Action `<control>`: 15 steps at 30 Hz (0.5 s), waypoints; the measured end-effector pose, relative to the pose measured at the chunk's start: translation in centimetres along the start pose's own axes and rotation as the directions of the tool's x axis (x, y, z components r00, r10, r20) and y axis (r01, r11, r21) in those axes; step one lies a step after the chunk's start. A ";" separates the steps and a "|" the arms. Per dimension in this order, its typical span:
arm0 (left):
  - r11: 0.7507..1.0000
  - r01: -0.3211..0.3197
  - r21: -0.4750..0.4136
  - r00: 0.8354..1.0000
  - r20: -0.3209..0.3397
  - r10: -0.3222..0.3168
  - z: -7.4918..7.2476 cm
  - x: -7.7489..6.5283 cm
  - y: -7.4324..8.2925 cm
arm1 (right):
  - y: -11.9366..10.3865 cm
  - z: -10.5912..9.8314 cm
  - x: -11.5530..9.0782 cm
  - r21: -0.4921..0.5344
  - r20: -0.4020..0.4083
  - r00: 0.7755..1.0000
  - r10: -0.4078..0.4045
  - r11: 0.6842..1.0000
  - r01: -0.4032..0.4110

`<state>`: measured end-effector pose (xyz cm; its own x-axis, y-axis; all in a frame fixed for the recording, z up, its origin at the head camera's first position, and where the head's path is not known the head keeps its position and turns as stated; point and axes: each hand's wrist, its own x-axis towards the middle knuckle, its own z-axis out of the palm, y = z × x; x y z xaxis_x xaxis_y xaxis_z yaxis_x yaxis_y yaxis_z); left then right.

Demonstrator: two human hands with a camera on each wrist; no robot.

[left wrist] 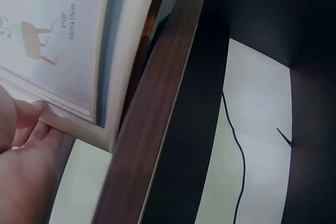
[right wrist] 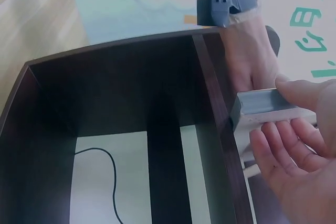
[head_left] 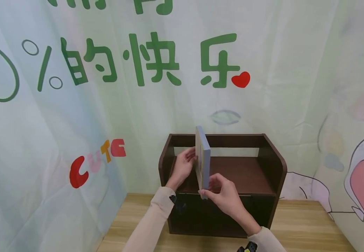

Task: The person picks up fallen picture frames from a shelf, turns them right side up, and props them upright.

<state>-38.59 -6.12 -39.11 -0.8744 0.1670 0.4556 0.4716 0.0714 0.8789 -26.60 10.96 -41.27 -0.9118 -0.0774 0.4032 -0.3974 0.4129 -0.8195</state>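
Note:
A picture frame [head_left: 202,161] with a pale wooden border and blue-grey sides stands edge-on over the upper shelf of a dark brown desk shelf unit [head_left: 248,171]. My left hand [head_left: 183,165] grips its far left side; in the left wrist view the thumb and fingers pinch the frame's [left wrist: 79,129] border. My right hand [head_left: 227,194] pinches the near lower edge, thumb on the left side and fingers on the right. In the right wrist view the frame's grey edge [right wrist: 265,102] lies between that thumb and fingers, overlapping the unit's shelf board. Print inside reads "4"x6", 10cmx15cm".
The unit stands on a light wooden table [head_left: 308,217], with raised side panels [head_left: 271,161] and a back rail [head_left: 232,140]. Its lower compartment [right wrist: 115,93] is dark, with a pale opening at its back. A printed curtain [head_left: 156,108] hangs behind and on both sides.

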 end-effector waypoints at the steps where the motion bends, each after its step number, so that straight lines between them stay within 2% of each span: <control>1: 1.000 0.004 0.004 1.000 0.006 -0.004 0.0 -0.1 -0.1 | -0.1 0.2 -0.1 0.001 -0.001 1.000 0.000 1.000 0.000; 6: 0.999 0.019 0.026 0.999 0.027 -0.019 -0.2 -0.6 -0.2 | -0.2 0.7 -0.5 0.012 0.000 1.000 -0.005 1.000 0.005; 9: 0.999 0.002 0.044 0.999 0.035 -0.004 -0.3 -0.6 -0.2 | -0.3 0.7 -0.5 0.008 0.000 1.000 -0.014 1.000 0.014; 15: 0.994 -0.024 0.104 0.999 0.028 0.021 -0.8 -0.3 0.8 | -0.5 0.6 -0.3 -0.003 -0.006 0.999 -0.036 0.999 0.036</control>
<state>-38.00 -6.91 -38.43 -0.8606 0.1958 0.4701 0.5019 0.1697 0.8481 -26.22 10.22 -41.23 -0.8962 -0.0864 0.4351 -0.4297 0.4128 -0.8031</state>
